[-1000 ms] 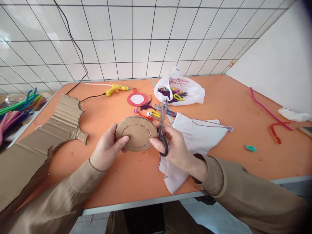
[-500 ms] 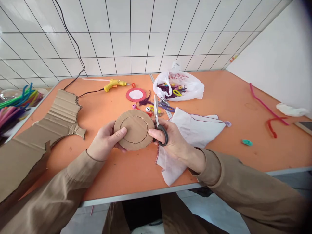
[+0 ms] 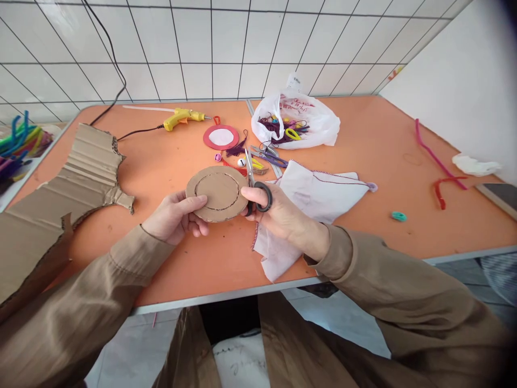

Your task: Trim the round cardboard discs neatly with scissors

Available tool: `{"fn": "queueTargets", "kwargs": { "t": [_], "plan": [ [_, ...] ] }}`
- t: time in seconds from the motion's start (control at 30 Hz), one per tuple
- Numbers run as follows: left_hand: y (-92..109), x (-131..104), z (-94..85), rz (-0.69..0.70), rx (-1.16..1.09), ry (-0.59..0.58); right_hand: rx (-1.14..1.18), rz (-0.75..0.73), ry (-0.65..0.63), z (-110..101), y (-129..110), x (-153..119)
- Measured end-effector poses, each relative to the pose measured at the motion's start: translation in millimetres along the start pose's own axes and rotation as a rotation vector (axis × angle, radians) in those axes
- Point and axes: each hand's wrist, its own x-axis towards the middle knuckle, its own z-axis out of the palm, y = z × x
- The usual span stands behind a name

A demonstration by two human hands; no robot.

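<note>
A round cardboard disc (image 3: 218, 193) with a cut circular line inside its rim is held above the orange table (image 3: 161, 280). My left hand (image 3: 176, 216) pinches its left edge, thumb on top and fingers below. Black-handled scissors (image 3: 263, 197) are in my right hand (image 3: 288, 215), blades pointing up and away; its thumb also touches the disc's right edge. Beyond the disc lie a red ring with a white centre (image 3: 221, 138), a pink bell (image 3: 218, 157), a white bell (image 3: 241, 162) and a purple tassel (image 3: 237, 148). White cloth (image 3: 315, 196) spreads beside and under my right hand.
Torn cardboard (image 3: 86, 178) covers the left side. A yellow glue gun (image 3: 182, 118) and a plastic bag (image 3: 319, 121) of trinkets sit at the back, near purple-handled scissors (image 3: 271, 156). At right are pipe cleaners (image 3: 430, 153) and a teal coil (image 3: 399, 216).
The camera view has tipped downward, so the table appears higher. The disc is tilted flatter, and my left hand's fingers show more below its edge. Both hands keep their holds.
</note>
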Motion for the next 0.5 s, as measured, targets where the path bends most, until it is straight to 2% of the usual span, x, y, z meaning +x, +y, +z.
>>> {"fn": "queueTargets", "kwargs": {
  "t": [0.1, 0.3, 0.5],
  "plan": [
    [-0.1, 0.7, -0.7, -0.022, -0.005, 0.040, -0.017, -0.009, -0.026, -0.7, -0.1, 0.0],
    [-3.3, 1.8, -9.6, 0.059, 0.044, -0.088, -0.082, -0.083, 0.010, 2.2, -1.2, -2.5],
    [-5.5, -0.5, -6.7, 0.124, 0.042, -0.092, -0.090, -0.219, -0.004, 5.0, -2.5, -4.3]
  ]
}}
